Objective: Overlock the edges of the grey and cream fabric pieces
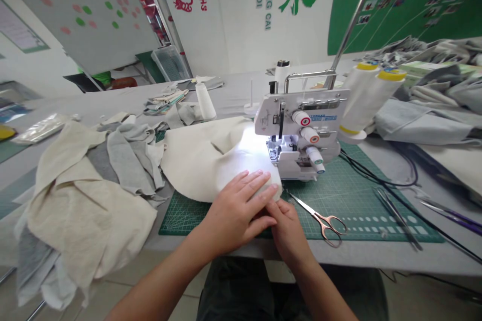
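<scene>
A cream fabric piece (199, 158) lies on the green cutting mat (339, 195), its edge fed up to the white overlock sewing machine (297, 130), whose lamp lights the cloth. My left hand (237, 210) rests flat on the fabric's near corner, fingers stretched out and together. My right hand (288, 228) sits just under and right of it, fingers bent and pinching the fabric's edge; its fingertips are partly hidden by the left hand.
Rose-gold scissors (324, 220) lie on the mat right of my hands. Tweezers (399, 218) and cables lie farther right. Thread cones (367, 98) stand beside the machine. Heaps of cream and grey cloth (98, 190) cover the table's left; more fabric (433, 105) is piled at right.
</scene>
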Demonstrator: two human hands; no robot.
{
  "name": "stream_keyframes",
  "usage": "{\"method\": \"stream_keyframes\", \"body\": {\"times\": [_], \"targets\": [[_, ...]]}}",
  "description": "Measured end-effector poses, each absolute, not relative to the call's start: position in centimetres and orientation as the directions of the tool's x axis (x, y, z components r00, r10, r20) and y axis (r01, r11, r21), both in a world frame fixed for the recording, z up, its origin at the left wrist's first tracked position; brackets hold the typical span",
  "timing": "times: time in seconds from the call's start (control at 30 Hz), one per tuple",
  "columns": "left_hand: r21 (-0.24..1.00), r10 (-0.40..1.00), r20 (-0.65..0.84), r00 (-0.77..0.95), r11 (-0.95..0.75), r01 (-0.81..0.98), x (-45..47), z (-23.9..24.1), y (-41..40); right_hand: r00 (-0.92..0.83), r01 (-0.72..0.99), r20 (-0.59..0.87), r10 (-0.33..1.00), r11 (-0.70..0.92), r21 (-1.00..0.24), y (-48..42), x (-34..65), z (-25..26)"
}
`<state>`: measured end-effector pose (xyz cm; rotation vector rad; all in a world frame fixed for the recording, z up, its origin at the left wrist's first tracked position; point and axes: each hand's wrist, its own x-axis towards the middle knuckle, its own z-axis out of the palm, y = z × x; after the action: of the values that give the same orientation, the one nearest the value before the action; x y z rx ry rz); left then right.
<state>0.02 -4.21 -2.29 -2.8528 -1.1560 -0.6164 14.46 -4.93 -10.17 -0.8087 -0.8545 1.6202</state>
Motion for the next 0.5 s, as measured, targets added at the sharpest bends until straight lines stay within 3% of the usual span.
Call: {"method": "stream_keyframes", "body": {"times": [0.3,0.4,0.5], "targets": [[0.141,0.625,0.406,0.667,-0.764,0.630,-0.4,-2.7,-2.9,-0.150,-0.350,-0.017,0.989,-0.069,-0.934,-4.4,14.9,-9.4],[0.135,0.624,0.408,0.667,-0.763,0.632,-0.5,-2.8,-2.5,-0.084,-0.173,0.054,0.995,0.038,-0.984,-4.9,15.5,-8.8],[0.122,0.628,0.395,0.671,-0.760,0.639,-0.5,-2.8,-2.2,0.116,0.044,0.190,0.975,0.186,-0.982,-5.5,16.2,-8.5]]}}
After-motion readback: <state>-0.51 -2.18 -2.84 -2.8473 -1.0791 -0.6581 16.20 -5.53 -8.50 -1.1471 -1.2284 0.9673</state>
